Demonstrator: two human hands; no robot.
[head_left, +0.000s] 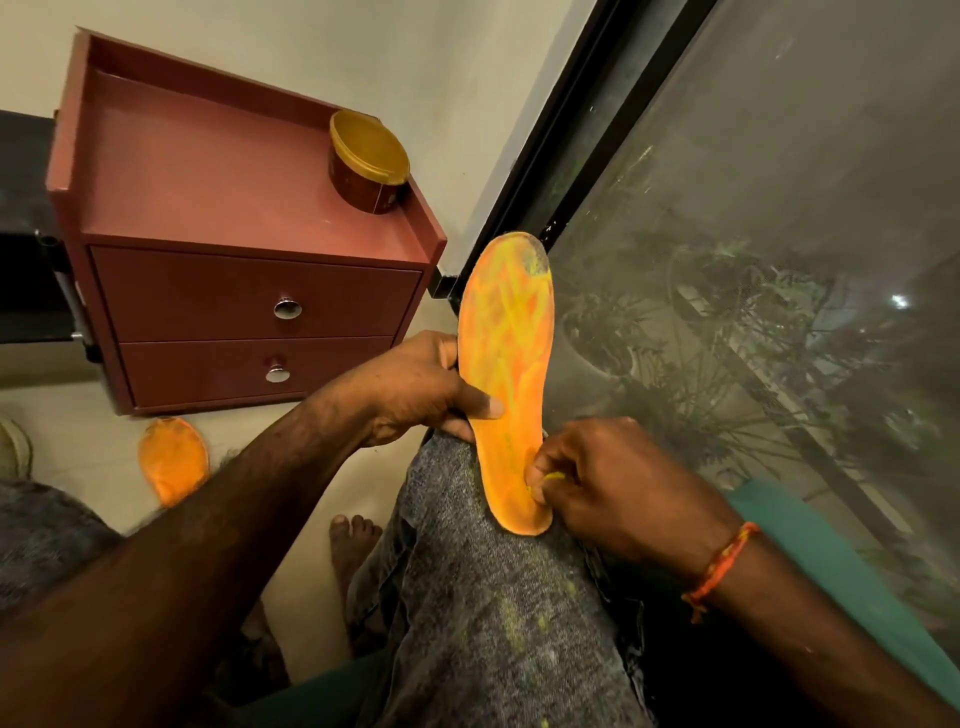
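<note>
An orange shoe insole with a yellow pattern stands on end on my raised knee, its worn toe end pointing up. My left hand grips its left edge, thumb pressed on the face. My right hand pinches a small yellow scrap at the insole's heel end, fingers curled; an orange thread band circles that wrist. A second orange insole lies flat on the floor to the left.
A low reddish-brown drawer unit with two knobbed drawers stands against the wall ahead, a round tin with a gold lid on its top. A dark-framed mesh window fills the right side. My bare foot rests on the floor.
</note>
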